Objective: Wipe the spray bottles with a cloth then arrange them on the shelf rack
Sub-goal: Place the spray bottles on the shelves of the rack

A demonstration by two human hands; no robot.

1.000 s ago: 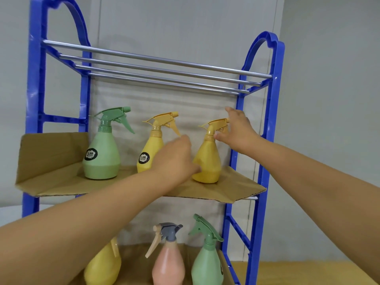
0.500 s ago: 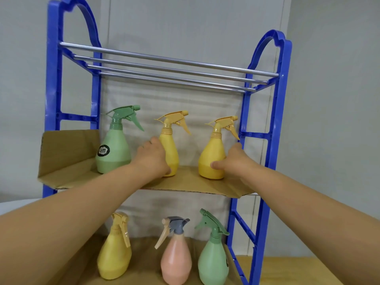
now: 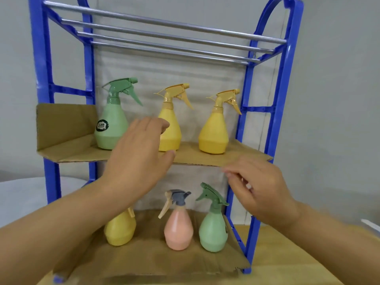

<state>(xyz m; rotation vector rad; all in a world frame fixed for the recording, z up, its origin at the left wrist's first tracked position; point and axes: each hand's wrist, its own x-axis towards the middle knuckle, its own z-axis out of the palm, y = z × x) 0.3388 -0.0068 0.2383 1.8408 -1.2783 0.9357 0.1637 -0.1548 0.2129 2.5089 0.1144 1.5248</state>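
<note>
Both hands hover empty, left hand (image 3: pixel 139 153) spread, right hand (image 3: pixel 261 192) loosely curled. The middle yellow bottle (image 3: pixel 171 128) looks light, smooth plastic; grip its narrow neck.

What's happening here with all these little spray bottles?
A person is setting spray bottles out on a blue shelf rack. Six stand upright on its cardboard-lined shelves: a green bottle and two yellow bottles on the middle shelf, and a yellow, a pink and a green one below. Both hands are empty: the left hand is open in front of the middle shelf, the right hand loosely curled below its front edge. No cloth is in sight.
</note>
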